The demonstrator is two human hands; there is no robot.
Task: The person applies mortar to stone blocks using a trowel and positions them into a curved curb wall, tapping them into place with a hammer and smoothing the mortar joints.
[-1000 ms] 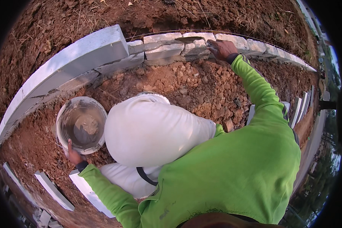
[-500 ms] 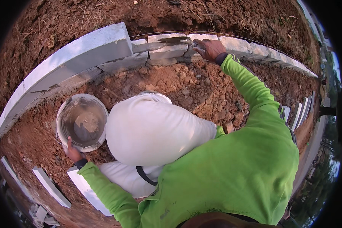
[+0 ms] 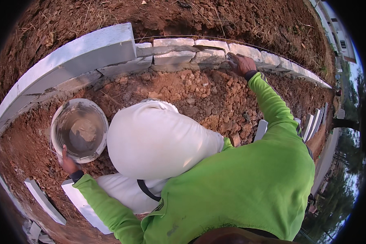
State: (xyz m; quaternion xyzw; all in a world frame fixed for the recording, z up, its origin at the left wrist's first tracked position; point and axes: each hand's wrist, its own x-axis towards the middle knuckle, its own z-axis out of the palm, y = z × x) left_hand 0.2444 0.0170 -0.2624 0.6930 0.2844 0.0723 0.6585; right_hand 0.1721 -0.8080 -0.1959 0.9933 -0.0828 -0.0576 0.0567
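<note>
My right hand (image 3: 242,64) is closed on a trowel (image 3: 211,49), its blade lying along the top of a low course of pale stone blocks (image 3: 268,59), where grey mortar (image 3: 166,50) is spread. At lower left my left hand (image 3: 68,162) grips the rim of a white bucket (image 3: 103,126) with grey mortar inside. A thicker, smooth white block section (image 3: 57,57) forms the left part of the wall. A thin string runs just behind the stones. My white-trousered knee is bent between bucket and right arm.
Loose red soil (image 3: 215,101) lies on both sides of the wall. Long white slabs (image 3: 44,201) lie at lower left, with broken pieces below them, and more slabs (image 3: 313,122) at the right. A path, trees and a white building show at the far right rim.
My right hand and the trowel first slid left along the stones, then moved back right. My left hand stays on the bucket. The whole view has shifted slightly.
</note>
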